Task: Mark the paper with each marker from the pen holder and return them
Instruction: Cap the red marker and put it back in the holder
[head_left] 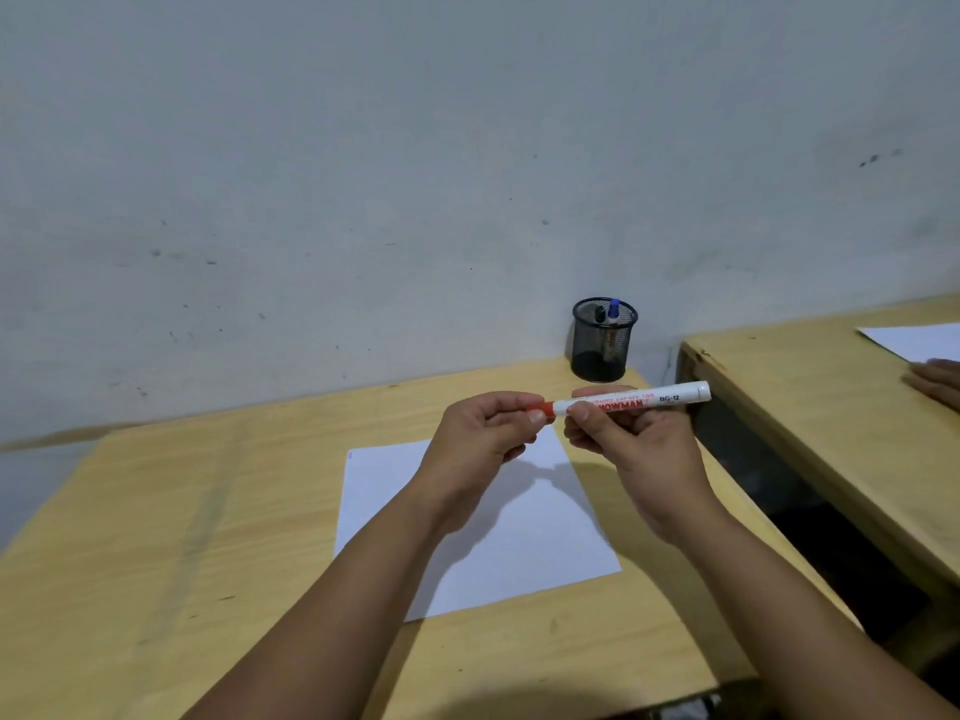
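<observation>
Holding red marker (631,400) level above paper (483,532), both hands worked it: right hand (631,454) gripped white barrel, left hand (480,433) pinched red cap (540,407) end. Paper lay flat on wooden worktop (171,522), faint mark near its far left corner. Mesh pen holder (602,340) stood at wall, blue marker (614,310) and a dark one inside.
</observation>
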